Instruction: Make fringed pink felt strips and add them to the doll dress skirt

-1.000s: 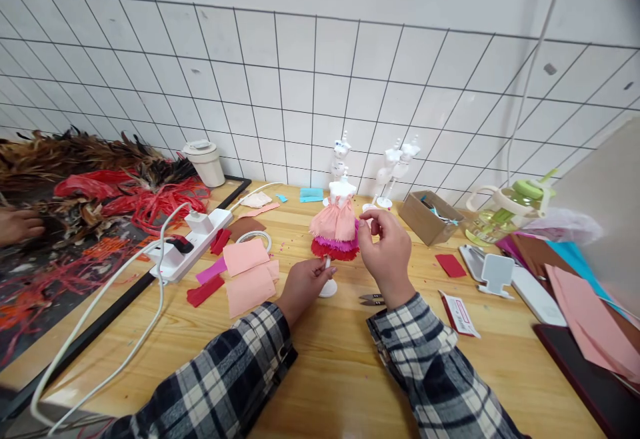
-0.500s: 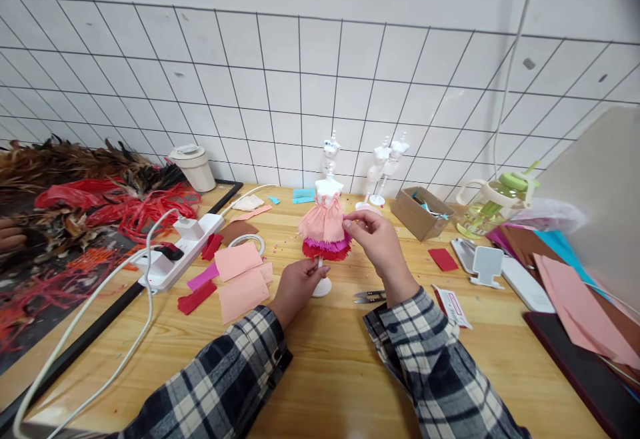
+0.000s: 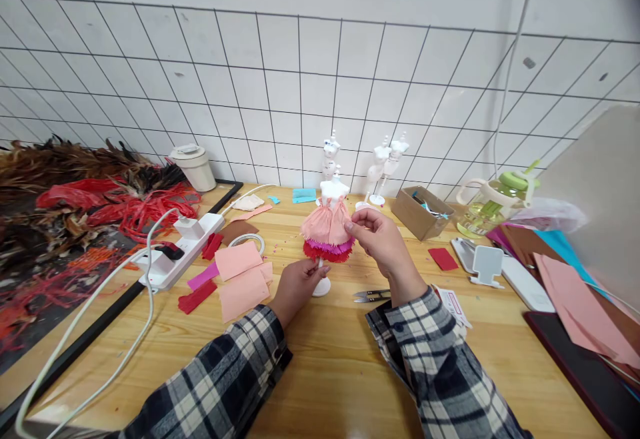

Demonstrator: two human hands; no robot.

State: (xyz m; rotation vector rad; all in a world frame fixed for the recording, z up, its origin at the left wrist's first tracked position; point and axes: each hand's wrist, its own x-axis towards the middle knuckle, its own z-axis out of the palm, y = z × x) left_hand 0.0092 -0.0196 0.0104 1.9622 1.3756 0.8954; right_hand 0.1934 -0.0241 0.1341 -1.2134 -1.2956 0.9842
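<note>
A small white doll mannequin (image 3: 334, 189) wears a layered crepe-paper dress (image 3: 327, 223), peach on top with magenta and red fringed layers below. My left hand (image 3: 299, 285) is closed on the mannequin's stand rod, just above its round white base (image 3: 321, 287). At the dress's right edge, my right hand (image 3: 376, 233) pinches the peach layer between thumb and fingertips. Thread snips (image 3: 372, 296) lie on the table below my right hand. Peach paper pieces (image 3: 243, 295) and a tape roll (image 3: 247, 242) are left of the mannequin.
Several bare mannequins (image 3: 379, 165) stand by the tiled wall. A cardboard box (image 3: 423, 214), a green-lidded bottle (image 3: 495, 205) and a phone stand (image 3: 487, 265) are on the right. To the left are a power strip (image 3: 185, 252) with cables, a white cup (image 3: 194, 167) and feathers (image 3: 75, 165).
The mannequin's upper body has tilted slightly to the right with the dress. My right hand has shifted a little right, while my left hand stays at the stand.
</note>
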